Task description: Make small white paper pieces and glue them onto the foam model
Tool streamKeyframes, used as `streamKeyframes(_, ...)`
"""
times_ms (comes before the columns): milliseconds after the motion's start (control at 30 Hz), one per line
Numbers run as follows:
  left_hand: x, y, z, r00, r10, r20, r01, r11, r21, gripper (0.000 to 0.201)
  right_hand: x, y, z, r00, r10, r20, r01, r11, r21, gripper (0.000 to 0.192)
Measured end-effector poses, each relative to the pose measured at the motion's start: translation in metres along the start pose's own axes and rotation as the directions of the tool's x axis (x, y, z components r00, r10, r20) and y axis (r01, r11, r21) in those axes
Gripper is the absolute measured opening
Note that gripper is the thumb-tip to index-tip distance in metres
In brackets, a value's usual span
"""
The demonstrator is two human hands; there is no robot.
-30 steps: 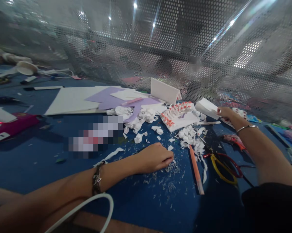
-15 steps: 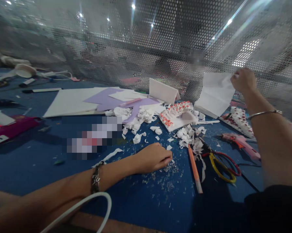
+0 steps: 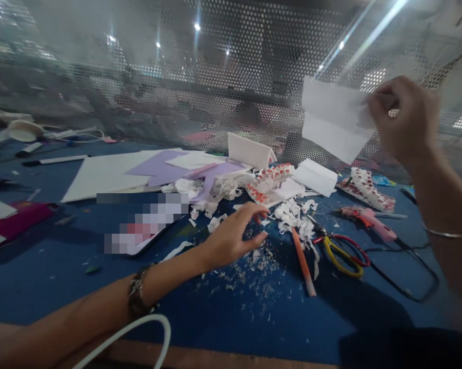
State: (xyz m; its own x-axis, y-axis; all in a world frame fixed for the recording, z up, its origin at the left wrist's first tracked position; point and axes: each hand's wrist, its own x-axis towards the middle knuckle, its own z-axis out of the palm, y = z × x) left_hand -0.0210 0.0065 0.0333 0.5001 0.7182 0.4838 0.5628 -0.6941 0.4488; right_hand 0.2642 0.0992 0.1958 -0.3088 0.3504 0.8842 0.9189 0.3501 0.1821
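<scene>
My right hand (image 3: 409, 118) is raised at the right, pinching a creased white sheet of paper (image 3: 333, 115) by its right edge, clear of the table. My left hand (image 3: 231, 236) hovers low over the blue table with thumb and fingers apart, holding nothing. Just beyond it lie crumpled white paper scraps (image 3: 292, 215) and a white folded piece dotted with red (image 3: 271, 182). Another white paper (image 3: 315, 177) rests behind the scraps. An orange marker-like stick (image 3: 303, 264) and red-and-yellow-handled scissors (image 3: 344, 259) lie to the right of my left hand.
A pink glue gun (image 3: 373, 223) with a black cord lies at the right, near a red-spotted white piece (image 3: 369, 189). Purple paper (image 3: 154, 166) and white sheets spread at the back left. A magenta power strip (image 3: 26, 218) sits left. Perforated metal mesh (image 3: 200, 87) stands behind.
My right hand has lifted the white paper up off the table, leaving another white paper lying behind. My left hand has gone from a closed fist to open fingers.
</scene>
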Motion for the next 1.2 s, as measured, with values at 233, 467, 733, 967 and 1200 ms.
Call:
streamKeyframes(233, 0.008, 0.005, -0.015, 0.955, -0.086, -0.285, 0.051, 0.991, -0.128, 0.084, -0.052, -0.057, -0.056, 0.986, 0.09, 0.138, -0.144, 0.875, 0.462, 0.012)
streamKeyframes(467, 0.012, 0.007, -0.016, 0.959, -0.256, 0.118, 0.282, 0.867, -0.41, 0.042, -0.081, -0.07, -0.042, 0.939, 0.091, 0.332, -0.282, 0.755, 0.592, 0.006)
streamKeyframes(733, 0.0, -0.006, -0.013, 0.92, -0.288, 0.265, 0.372, 0.852, -0.368, 0.024, -0.099, -0.07, -0.025, 0.77, -0.462, 0.441, -0.351, 0.271, 0.896, 0.032)
streamKeyframes(967, -0.011, -0.01, -0.009, 0.894, -0.269, 0.358, 0.429, 0.745, -0.512, 0.028, -0.136, -0.084, 0.006, 0.499, -0.403, 0.767, -0.519, 0.57, 0.637, 0.053)
streamKeyframes(1200, -0.023, -0.011, -0.005, 0.737, -0.54, 0.407, 0.622, 0.306, -0.721, 0.046, -0.153, -0.096, 0.0, 0.442, -0.191, 0.876, -0.79, 0.379, 0.481, 0.025)
